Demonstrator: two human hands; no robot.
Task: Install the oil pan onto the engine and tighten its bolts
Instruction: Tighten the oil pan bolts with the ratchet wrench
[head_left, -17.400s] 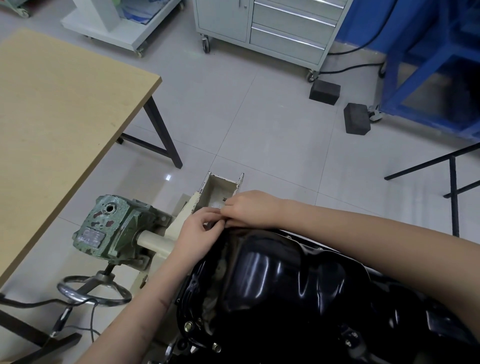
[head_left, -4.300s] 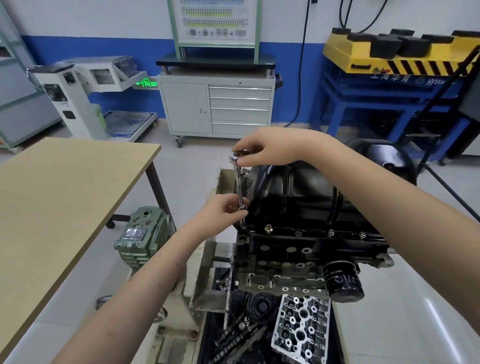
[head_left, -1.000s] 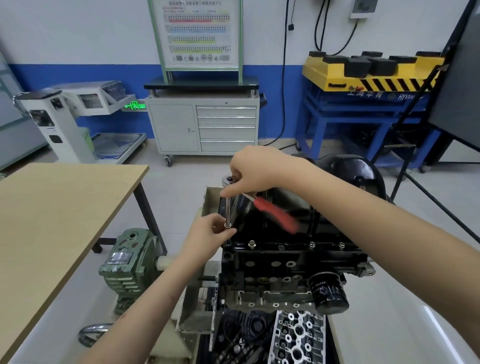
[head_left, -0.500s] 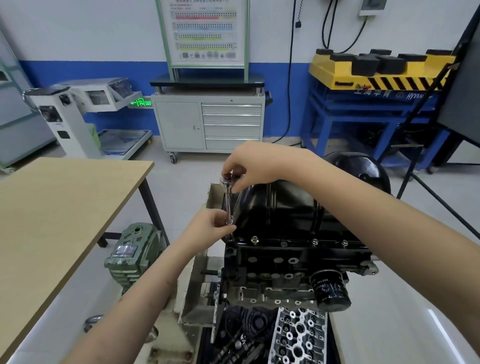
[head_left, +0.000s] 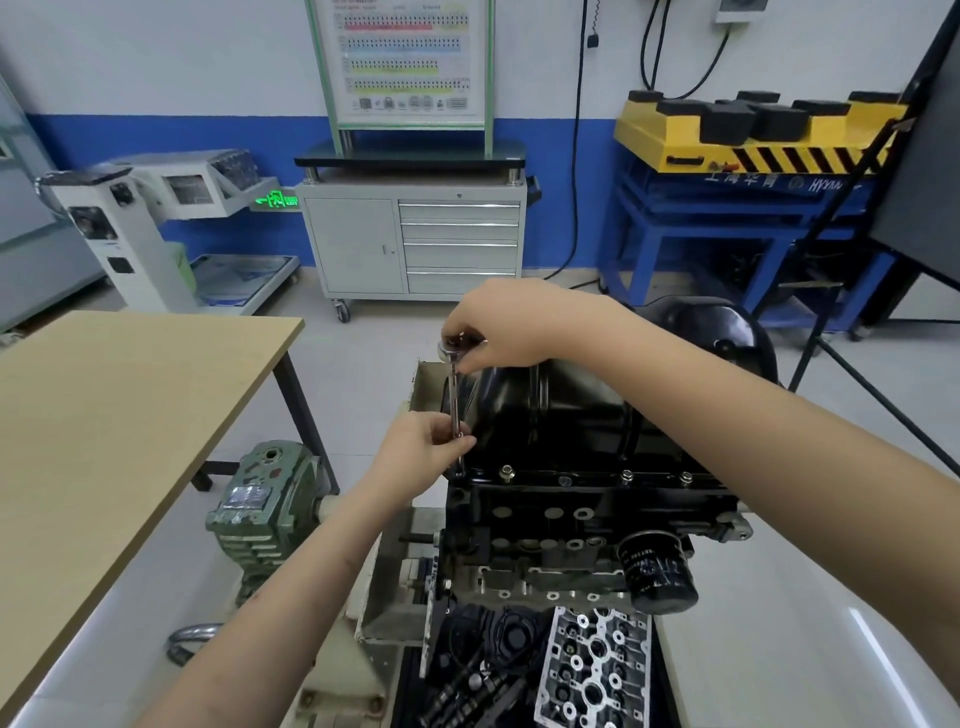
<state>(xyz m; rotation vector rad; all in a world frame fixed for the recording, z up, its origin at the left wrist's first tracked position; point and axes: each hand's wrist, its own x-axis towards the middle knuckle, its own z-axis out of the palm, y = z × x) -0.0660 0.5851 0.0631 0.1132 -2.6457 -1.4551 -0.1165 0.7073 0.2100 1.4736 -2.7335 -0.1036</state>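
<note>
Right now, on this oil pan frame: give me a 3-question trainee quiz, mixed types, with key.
1. True or false: the right hand holds the top of the ratchet, while the left hand pinches the extension bar lower down.
2. Multiple choice: the bar's lower end meets the oil pan flange at its
A) left corner
B) middle
C) right corner
3. Fill in: the black cylinder low on the right of the engine block is the oil ____.

Key: 1 true; 2 A; 3 filter.
</note>
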